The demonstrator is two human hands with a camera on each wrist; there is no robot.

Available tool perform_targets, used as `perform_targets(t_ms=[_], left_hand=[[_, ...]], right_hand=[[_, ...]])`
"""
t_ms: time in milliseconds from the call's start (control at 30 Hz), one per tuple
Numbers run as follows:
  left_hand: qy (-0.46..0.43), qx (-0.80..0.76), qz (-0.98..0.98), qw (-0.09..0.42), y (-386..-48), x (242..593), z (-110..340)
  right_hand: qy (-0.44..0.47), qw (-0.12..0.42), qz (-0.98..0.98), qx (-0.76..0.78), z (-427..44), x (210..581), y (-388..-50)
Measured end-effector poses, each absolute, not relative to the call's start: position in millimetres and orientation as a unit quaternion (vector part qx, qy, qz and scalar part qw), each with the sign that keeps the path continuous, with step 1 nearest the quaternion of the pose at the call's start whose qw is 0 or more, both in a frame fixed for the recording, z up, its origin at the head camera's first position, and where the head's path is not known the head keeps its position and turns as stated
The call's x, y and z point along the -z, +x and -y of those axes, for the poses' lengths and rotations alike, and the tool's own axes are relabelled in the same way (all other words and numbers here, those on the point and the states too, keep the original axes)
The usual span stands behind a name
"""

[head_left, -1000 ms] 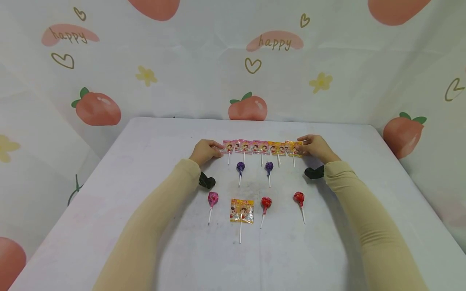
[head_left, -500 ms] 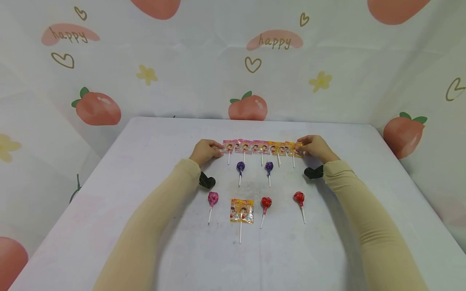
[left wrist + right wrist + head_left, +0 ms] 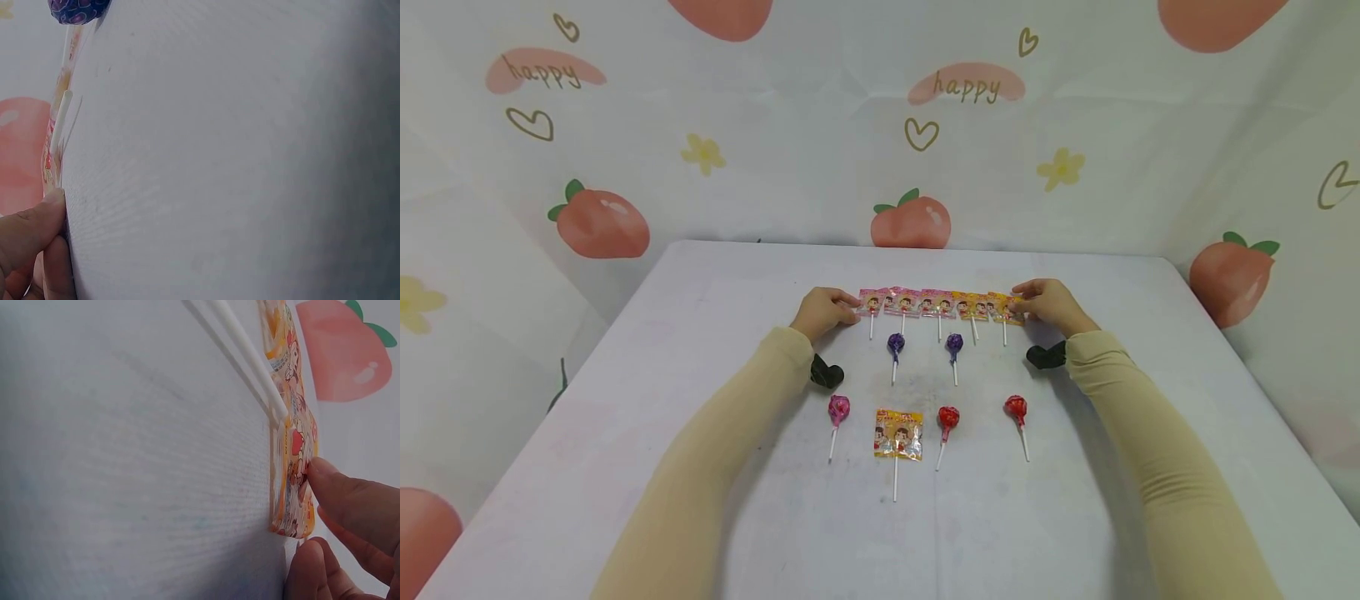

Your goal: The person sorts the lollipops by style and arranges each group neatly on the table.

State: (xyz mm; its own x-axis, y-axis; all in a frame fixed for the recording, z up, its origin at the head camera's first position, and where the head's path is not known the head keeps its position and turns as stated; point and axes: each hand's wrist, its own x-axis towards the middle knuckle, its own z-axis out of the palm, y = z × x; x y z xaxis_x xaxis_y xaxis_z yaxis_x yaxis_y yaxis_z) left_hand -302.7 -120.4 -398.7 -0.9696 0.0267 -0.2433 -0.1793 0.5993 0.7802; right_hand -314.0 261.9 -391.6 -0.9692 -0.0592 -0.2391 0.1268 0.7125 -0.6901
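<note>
5 lollipops (image 3: 938, 303) between left and right fingers (image 3: 356, 500)

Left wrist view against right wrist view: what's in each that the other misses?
Only the left wrist view: the left grip, the pink packet it touches, and part of a round purple lollipop at the top edge.

Only the right wrist view: the right grip, a close look at the orange packet it touches, and green printed leaves.

Both: a bare stretch of white tabletop, a white stick, and a peach print behind.
</note>
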Motion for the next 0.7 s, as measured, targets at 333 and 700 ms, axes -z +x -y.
perform_targets(t_ms=[333,700], left_hand=[[-0.048,-0.445,-0.886,0.121,-303.1,397.6,120.8],[-0.047,-0.448,-0.884,0.124,-303.3,396.8,120.9]], right_hand=[[0.026,0.129,-0.915,0.381,-261.8,390.6,-314.7],[0.004,0.123,-0.881,0.457,-269.7,380.9,-310.5]])
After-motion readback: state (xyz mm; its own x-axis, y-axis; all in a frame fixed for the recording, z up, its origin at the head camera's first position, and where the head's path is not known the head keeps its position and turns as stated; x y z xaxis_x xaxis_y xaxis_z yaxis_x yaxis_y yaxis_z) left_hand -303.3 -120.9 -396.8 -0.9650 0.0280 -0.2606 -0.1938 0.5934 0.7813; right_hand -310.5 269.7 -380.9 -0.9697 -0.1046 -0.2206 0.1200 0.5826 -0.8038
